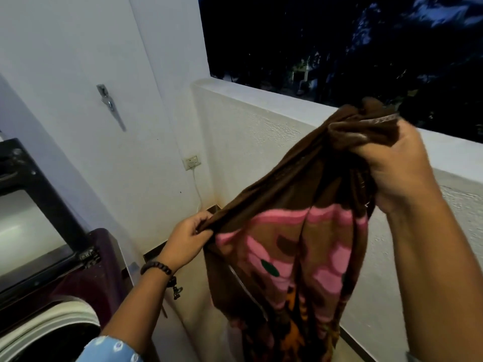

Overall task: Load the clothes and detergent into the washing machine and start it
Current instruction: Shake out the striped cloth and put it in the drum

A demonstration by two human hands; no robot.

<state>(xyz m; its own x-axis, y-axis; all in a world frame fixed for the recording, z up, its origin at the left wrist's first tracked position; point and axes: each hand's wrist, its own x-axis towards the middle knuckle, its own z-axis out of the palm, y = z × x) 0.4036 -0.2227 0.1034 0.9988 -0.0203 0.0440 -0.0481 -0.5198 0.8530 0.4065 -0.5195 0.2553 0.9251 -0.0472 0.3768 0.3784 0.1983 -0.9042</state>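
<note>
Since the right hand (394,165) grips the cloth (295,244) bunched up high and the left hand (187,240) pinches its edge, I'd gather it before dropping it into the washer (65,317).

Both hands gripping brown-pink garment (300,231), open washing machine (78,309) lower left

No writing can be read anywhere here. The washer (78,270) shows no legible brand or panel marking, the wall socket (192,162) bears none, and the cloth (295,246) carries only a pink, brown, green and orange pattern, no letters or numbers. A pale band along its top hem by the raised hand is too blurred to tell whether it holds any text.
</note>
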